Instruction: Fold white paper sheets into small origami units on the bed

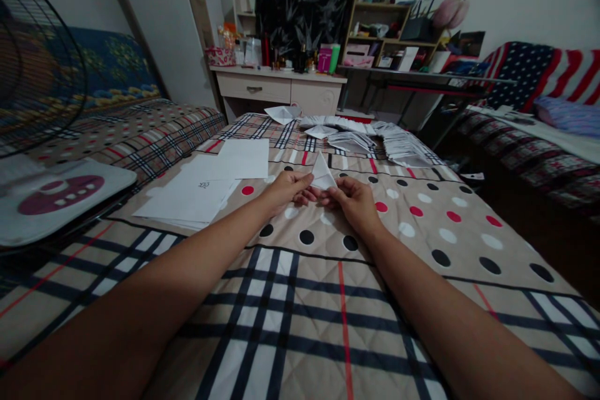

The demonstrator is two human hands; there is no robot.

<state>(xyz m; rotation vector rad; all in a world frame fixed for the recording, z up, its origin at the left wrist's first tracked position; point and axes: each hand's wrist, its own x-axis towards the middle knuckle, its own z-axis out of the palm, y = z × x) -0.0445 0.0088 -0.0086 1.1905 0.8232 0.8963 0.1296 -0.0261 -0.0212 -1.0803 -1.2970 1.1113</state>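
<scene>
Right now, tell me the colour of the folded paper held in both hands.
White; the folded paper shows best in the head view.

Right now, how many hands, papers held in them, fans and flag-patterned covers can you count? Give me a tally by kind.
Hands: 2 (left hand, right hand)
Held paper: 1 folded paper
Fans: 1 fan
Flag-patterned covers: 1 flag-patterned cover
Total: 5
Left out: flat sheets and folded pile, too overlapped to count.
</scene>
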